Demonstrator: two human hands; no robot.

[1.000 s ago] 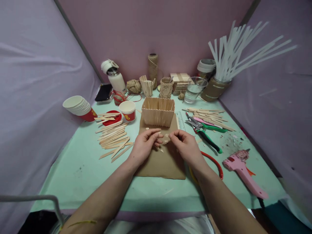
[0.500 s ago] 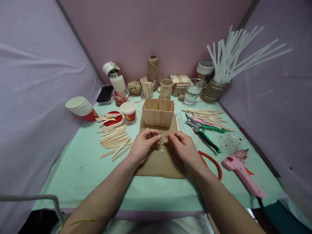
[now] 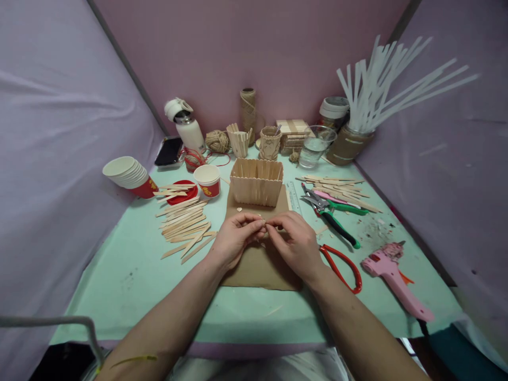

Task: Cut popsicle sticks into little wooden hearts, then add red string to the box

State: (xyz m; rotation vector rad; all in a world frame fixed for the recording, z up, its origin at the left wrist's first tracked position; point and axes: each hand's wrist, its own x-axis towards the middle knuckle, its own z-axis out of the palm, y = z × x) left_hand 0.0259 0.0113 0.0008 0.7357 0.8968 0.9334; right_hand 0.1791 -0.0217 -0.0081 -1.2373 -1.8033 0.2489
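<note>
My left hand [image 3: 238, 238] and my right hand [image 3: 293, 238] meet over a brown cardboard sheet [image 3: 257, 270], fingertips touching. Both are pinched closed around something too small to make out. Just beyond them, a box of wooden craft sticks [image 3: 257, 185] with scalloped edges stands upright on the back of the cardboard. A tiny pale chip [image 3: 239, 209] lies on the sheet between the box and my left hand.
Loose sticks [image 3: 184, 222], a paper cup [image 3: 208, 182] and stacked cups [image 3: 129, 177] are at left. Pruning shears [image 3: 333, 217], red-handled pliers [image 3: 345, 264], a pink glue gun [image 3: 397, 280] and more sticks [image 3: 337, 188] lie at right. A water cup [image 3: 315, 151] stands behind.
My right hand has moved left, and its fingertips have come together with those of my left hand. The view has shifted slightly.
</note>
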